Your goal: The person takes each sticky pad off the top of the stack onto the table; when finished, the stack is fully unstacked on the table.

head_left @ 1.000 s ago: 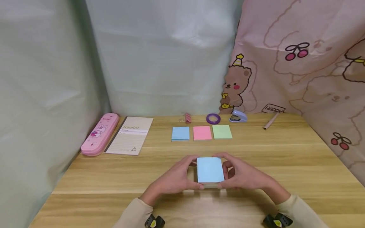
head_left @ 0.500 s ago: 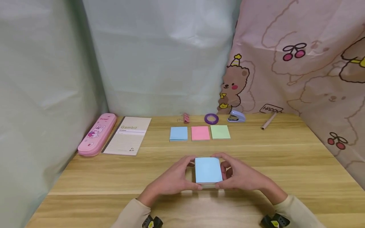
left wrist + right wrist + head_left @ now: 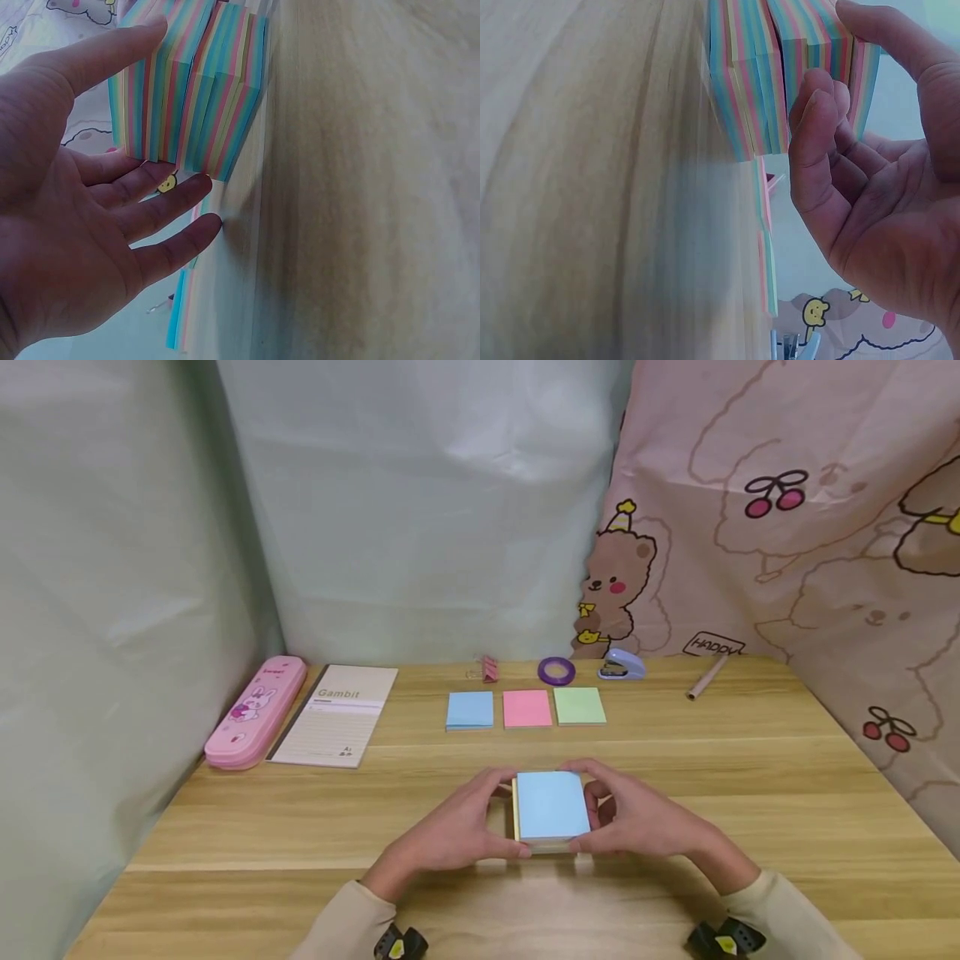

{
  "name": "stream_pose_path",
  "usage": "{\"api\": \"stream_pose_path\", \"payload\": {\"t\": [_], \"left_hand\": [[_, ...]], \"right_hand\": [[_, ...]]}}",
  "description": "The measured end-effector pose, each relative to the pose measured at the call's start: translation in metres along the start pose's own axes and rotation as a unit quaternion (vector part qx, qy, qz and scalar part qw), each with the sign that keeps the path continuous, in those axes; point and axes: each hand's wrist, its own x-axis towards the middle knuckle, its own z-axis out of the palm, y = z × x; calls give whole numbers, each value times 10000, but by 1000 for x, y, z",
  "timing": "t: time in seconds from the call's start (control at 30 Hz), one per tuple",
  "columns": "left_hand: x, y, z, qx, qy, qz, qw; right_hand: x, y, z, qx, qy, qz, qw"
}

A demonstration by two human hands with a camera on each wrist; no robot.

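Note:
In the head view a thick stack of sticky notes (image 3: 553,805) with a light blue top sheet sits before me, held between both hands. My left hand (image 3: 467,828) grips its left corners, thumb at the near face and a fingertip at the far edge. My right hand (image 3: 647,823) does likewise on the right. A yellow strip shows along the stack's left edge, where the top part sits a little off to the right. Both wrist views show striped layers of blue, pink and yellow, uneven in places: the stack (image 3: 191,97) at left, the stack (image 3: 795,67) at right.
Behind lie a blue pad (image 3: 470,710), a pink pad (image 3: 527,708) and a green pad (image 3: 580,706). Further back are a pink binder clip (image 3: 490,669), purple tape roll (image 3: 557,672), stapler (image 3: 622,665) and pen (image 3: 707,678). A notebook (image 3: 334,717) and pink pencil case (image 3: 257,713) lie left.
The upper part of the stack has slid slightly right, uncovering a yellow strip on its left side. Both hands keep nearly the same hold. The head view has shifted a little.

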Motion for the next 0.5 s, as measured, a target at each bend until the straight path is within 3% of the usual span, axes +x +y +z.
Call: {"api": "stream_pose_path", "payload": {"t": [0.5], "left_hand": [[0, 0, 0, 74, 9, -35, 10000]], "right_hand": [[-2, 1, -6, 201, -45, 41, 9998]]}}
